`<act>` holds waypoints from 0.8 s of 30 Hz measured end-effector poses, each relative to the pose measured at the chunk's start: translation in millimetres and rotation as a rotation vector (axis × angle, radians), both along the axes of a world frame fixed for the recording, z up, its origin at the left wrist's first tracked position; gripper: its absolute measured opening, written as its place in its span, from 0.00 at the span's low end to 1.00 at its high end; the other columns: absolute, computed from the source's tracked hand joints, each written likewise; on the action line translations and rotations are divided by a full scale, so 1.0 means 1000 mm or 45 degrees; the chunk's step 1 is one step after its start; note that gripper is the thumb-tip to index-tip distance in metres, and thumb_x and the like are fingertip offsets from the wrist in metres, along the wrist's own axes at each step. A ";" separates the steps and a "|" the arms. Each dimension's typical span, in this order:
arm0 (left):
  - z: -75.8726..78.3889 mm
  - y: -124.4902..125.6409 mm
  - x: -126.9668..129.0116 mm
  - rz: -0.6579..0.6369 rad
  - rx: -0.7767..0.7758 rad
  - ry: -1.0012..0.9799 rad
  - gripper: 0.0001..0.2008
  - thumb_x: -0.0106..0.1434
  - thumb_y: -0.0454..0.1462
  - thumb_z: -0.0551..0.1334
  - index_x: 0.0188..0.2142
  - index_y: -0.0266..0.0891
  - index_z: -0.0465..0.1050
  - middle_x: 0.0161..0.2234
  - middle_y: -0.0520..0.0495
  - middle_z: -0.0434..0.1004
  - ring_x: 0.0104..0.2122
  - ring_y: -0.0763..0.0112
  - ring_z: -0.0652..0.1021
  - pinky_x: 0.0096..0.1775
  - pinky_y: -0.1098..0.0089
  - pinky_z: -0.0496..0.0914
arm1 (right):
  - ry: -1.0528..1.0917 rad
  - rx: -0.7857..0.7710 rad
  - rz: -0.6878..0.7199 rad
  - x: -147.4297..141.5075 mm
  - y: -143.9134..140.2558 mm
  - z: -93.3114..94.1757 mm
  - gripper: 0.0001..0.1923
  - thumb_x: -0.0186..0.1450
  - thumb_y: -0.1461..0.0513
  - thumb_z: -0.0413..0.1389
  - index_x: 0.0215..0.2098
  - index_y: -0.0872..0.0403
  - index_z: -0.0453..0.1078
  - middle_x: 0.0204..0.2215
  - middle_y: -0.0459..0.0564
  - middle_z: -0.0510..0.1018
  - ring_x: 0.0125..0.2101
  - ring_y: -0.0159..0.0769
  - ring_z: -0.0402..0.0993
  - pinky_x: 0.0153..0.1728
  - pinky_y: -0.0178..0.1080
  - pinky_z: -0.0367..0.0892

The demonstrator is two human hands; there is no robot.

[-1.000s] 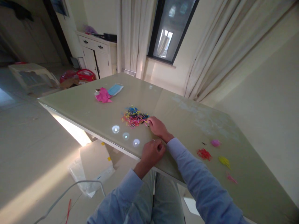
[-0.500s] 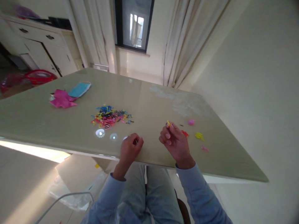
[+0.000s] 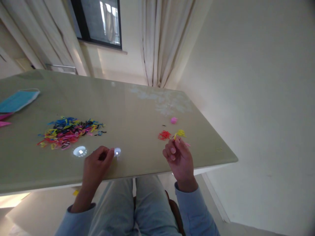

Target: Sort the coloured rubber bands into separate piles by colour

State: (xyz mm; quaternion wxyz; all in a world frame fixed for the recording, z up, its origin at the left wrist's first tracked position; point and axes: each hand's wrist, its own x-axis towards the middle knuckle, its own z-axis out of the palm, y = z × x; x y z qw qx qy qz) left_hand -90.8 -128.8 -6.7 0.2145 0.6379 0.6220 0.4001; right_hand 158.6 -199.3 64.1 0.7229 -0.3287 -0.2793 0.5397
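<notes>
- Pale green glossy tabletop (image 3: 137,108) fills the view, with cream curtains (image 3: 162,39) and a dark window (image 3: 103,19) behind it.
- Right hand (image 3: 178,159) is raised just above the tabletop near its front edge, fingertips pressed together on what looks like a small yellow band (image 3: 175,136); it is too small to be certain.
- Just beyond that hand lie sorted clusters: a yellow pile (image 3: 181,133), a red pile (image 3: 164,135), a pink pile (image 3: 174,120) farther back, and a faint pink bit beside the hand.
- Left hand (image 3: 97,164) rests loosely curled on the tabletop near the front edge; whether it holds anything I cannot tell.
- Mixed pile (image 3: 67,131) of coloured bands sits well apart to the left, with a blue face mask (image 3: 18,100) beyond it.
- Risk, as I judge it: the band is tiny and springy, so a loose pinch could flick it into the red pile or off the near edge; a sleeve could also scatter the clusters.
</notes>
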 end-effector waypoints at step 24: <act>-0.001 -0.001 -0.001 0.059 -0.053 0.040 0.18 0.57 0.51 0.58 0.22 0.40 0.67 0.17 0.54 0.66 0.20 0.73 0.68 0.25 0.72 0.62 | -1.291 -0.348 -0.555 0.127 0.023 -0.036 0.15 0.60 0.51 0.57 0.31 0.55 0.72 0.21 0.44 0.72 0.20 0.30 0.64 0.23 0.34 0.62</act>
